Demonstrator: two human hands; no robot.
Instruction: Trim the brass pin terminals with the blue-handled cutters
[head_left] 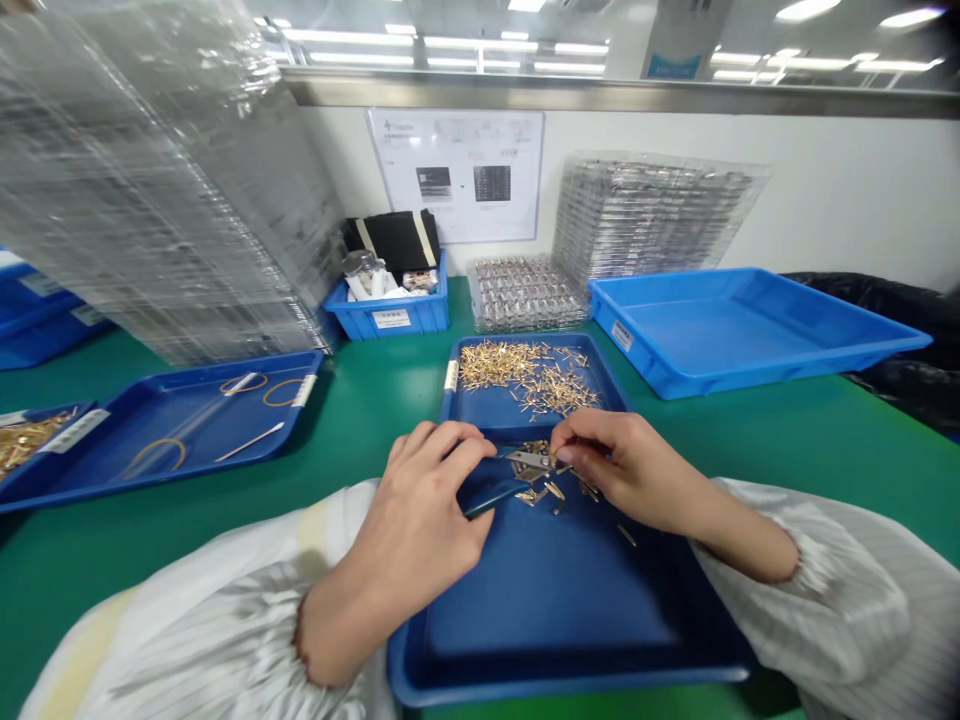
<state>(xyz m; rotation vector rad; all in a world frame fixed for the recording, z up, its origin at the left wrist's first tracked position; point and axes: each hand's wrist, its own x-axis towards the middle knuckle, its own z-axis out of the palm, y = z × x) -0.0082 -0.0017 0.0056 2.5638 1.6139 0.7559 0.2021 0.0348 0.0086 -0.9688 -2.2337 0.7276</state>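
My left hand (431, 505) is wrapped round the blue handles of a pair of pliers (499, 494), whose metal jaws point right over the near blue tray (555, 600). At the jaws' tip, my right hand (630, 460) pinches something too small to make out. Under and around the jaws lie small gold-coloured pins (553, 490), with one apart to the right. Just beyond, a smaller blue tray (487, 408) holds a spread of many similar pins (510, 365).
At the left, a blue tray (217, 380) holds rubber bands and a swab. Wrapped stacks (172, 180) rise behind it. A blue bin (420, 318), clear trays (525, 295) and a large blue tray (675, 384) stand along the back.
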